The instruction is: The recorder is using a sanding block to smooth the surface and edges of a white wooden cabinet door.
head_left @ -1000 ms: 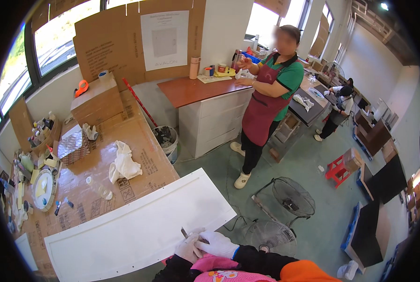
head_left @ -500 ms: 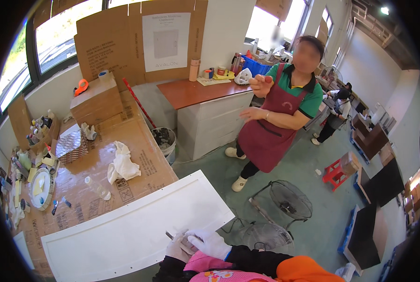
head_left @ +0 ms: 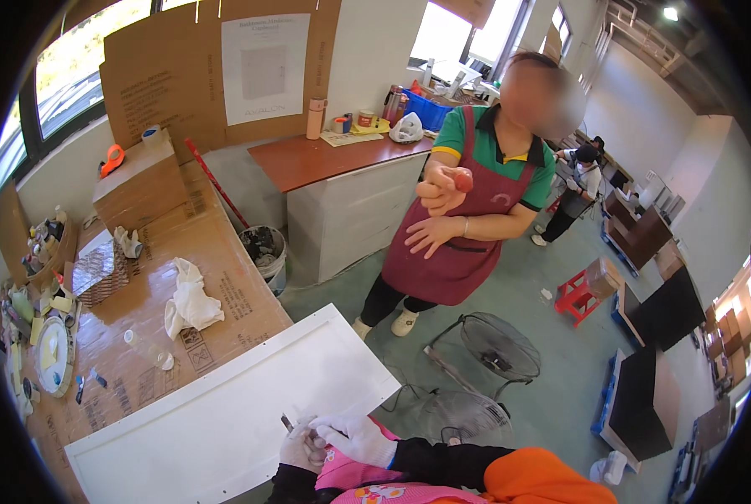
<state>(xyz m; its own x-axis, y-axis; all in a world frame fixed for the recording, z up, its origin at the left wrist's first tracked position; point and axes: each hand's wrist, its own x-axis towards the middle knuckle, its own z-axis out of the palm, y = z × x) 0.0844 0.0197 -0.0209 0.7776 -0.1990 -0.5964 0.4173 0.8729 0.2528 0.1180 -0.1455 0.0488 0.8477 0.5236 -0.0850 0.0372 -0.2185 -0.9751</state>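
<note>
In white gloves, my left hand (head_left: 301,447) and my right hand (head_left: 358,438) meet over the near edge of a long white panel (head_left: 216,412). The left fingers close around a slim dark tool (head_left: 287,422), whose end sticks out past them; its kind is not clear. My right fingers bend together against the left hand, and what they may grip is hidden. The panel has a raised border and lies partly on a cardboard-covered table (head_left: 249,290). Across from me, a person in a maroon apron (head_left: 451,252) holds out a small red round object (head_left: 463,181).
On the table are a white cloth (head_left: 195,298), a clear bottle (head_left: 150,351), a round white dish (head_left: 54,357) and a cardboard box (head_left: 144,181). A bucket (head_left: 266,256) stands beside it. Floor fans (head_left: 499,346) stand to the right of the panel, near a red stool (head_left: 575,298).
The view has shifted, moving most things left in the picture. The person opposite has stepped nearer and lowered the red object toward me. My hands stay together around the tool.
</note>
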